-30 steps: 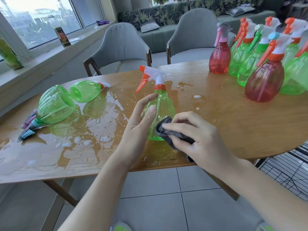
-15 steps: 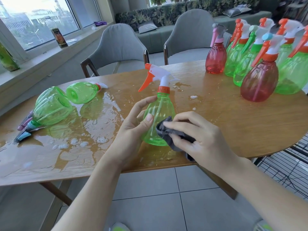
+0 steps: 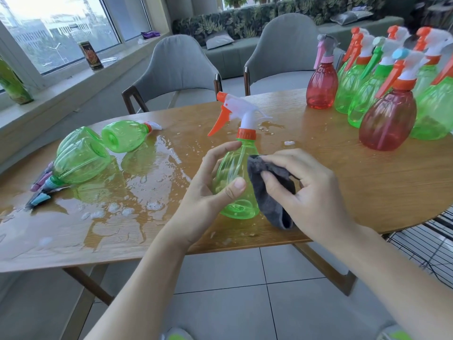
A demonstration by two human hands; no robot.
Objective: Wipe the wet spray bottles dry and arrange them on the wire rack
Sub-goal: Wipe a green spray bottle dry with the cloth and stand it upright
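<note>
Just one wide-angle head cam, looking forward and down over the oval wet wooden table, close above both forearms.

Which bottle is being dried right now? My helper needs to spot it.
On the wooden table, look near its front edge, between the person's hands. The green spray bottle there has an orange trigger. Unlike its neighbours, it is gripped and has a grey cloth pressed against it.

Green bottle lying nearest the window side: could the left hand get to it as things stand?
Probably, but not at once. The left hand grips the upright green bottle being wiped, so it must let go first. The wet table between it and the lying green bottle looks unobstructed.
</note>
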